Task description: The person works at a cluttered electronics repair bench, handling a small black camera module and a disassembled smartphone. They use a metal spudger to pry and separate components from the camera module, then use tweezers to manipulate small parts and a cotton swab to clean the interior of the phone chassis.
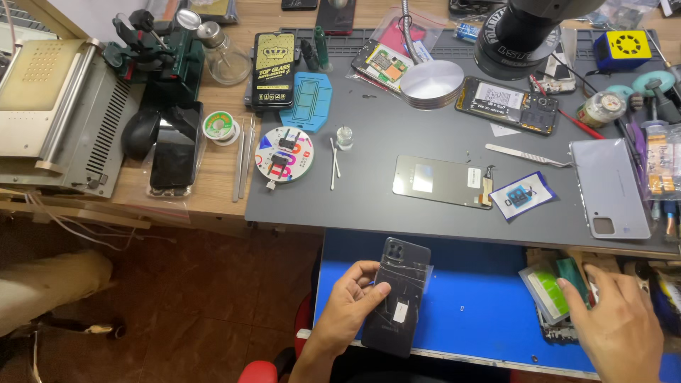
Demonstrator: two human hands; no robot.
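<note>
Over the blue mat (482, 298) below the grey tabletop (397, 135), the left hand (351, 301) grips a dark phone (399, 298), while the right hand (621, 323) rests spread open on green-labelled packets (557, 294).

There is open room on the blue mat (482, 284) between the two hands, but the gray mat (369, 206) above is crowded with phone parts.

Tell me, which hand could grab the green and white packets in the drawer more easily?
Probably the right hand. It rests right on the green and white packets at the drawer's right side. The left hand is busy holding the dark phone and sits farther away.
</note>
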